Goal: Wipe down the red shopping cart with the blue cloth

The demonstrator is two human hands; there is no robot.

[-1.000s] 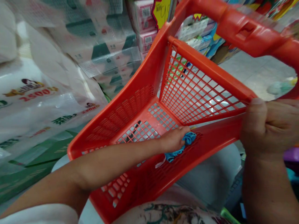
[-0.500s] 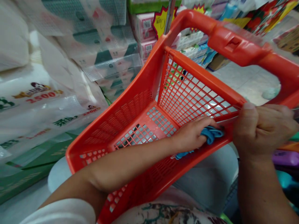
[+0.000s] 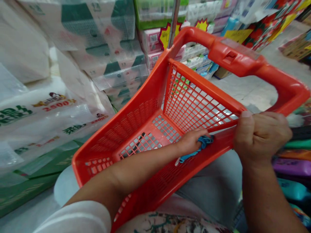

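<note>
A red plastic shopping basket with a grid end panel and a long looped handle lies tilted in front of me. My left hand reaches down inside it, fingers closed on a bunched blue cloth. Part of the cloth trails below the hand along the near wall and ends in a pale tip; its exact kind is unclear. My right hand is a fist wrapped round the basket's rim at the near base of the handle.
Wrapped tissue packs are stacked behind the basket, with large white bags to the left. Yellow price signs hang near a metal pole. Colourful packages, one of them purple, sit at the right. Pale floor shows beyond the handle.
The handle end of the basket and my right hand sit further left in view. My left hand, still holding the blue cloth, has shifted slightly left; more of the trailing cloth shows.
</note>
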